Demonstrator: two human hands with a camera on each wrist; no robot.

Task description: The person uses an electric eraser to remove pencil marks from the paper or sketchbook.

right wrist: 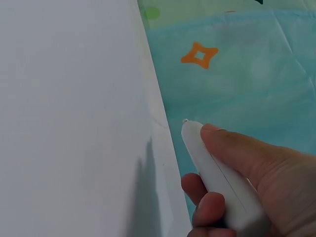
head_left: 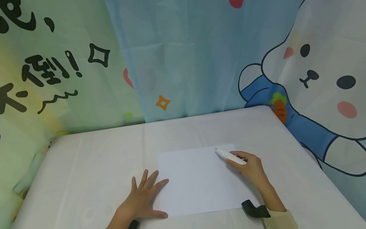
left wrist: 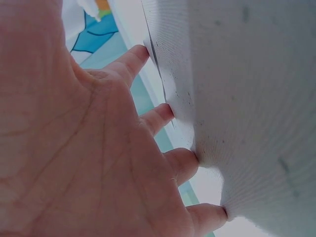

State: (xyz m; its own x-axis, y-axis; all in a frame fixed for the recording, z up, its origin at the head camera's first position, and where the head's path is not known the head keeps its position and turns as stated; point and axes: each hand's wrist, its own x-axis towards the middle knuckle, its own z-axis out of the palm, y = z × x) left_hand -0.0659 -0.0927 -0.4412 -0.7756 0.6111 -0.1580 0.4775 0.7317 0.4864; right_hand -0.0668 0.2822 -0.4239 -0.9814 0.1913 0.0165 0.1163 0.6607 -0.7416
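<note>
A blank white sheet of paper lies flat on the table in the head view. My left hand rests along its left edge with fingers spread, thumb and index fingertips at the paper's border. In the left wrist view, the fingertips of this hand press down on the white surface. Over the paper's upper right part, my right hand grips a white, thick pen-like device, its small tip pointing left and away from me. The right wrist view shows the device held above the paper, between thumb and curled fingers.
A white cloth covers the table. Behind it hangs a printed curtain with a cartoon bear and dark lettering. Black wrist straps show at both wrists, the right strap beside a pale yellow sleeve.
</note>
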